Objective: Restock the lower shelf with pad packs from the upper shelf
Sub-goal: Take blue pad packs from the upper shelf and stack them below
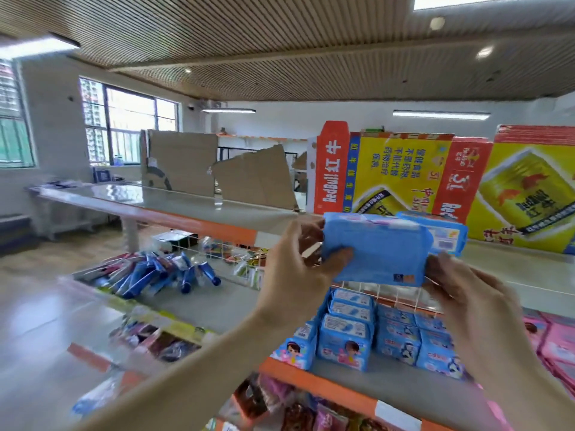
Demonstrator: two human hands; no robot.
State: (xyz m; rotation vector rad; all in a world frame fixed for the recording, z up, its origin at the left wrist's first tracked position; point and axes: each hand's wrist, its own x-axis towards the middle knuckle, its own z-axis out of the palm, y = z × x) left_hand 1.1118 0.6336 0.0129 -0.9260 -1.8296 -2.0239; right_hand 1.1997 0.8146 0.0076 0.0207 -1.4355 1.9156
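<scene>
Head view: pad pack (376, 250) before orange-edged upper shelf (186, 206), slatted ceiling (280, 42), bright windows (124, 126)

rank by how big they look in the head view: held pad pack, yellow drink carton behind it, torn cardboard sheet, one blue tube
1. yellow drink carton
2. pad pack and torn cardboard sheet: close, and the pack is far nearer the camera, so unranked
3. blue tube

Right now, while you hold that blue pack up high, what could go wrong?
The blue pack looks soft and is held only at its ends by the left hand and right hand, so it might slip. Set down carelessly, it could topple the stacked packs near the front edge of the lower shelf.
</scene>
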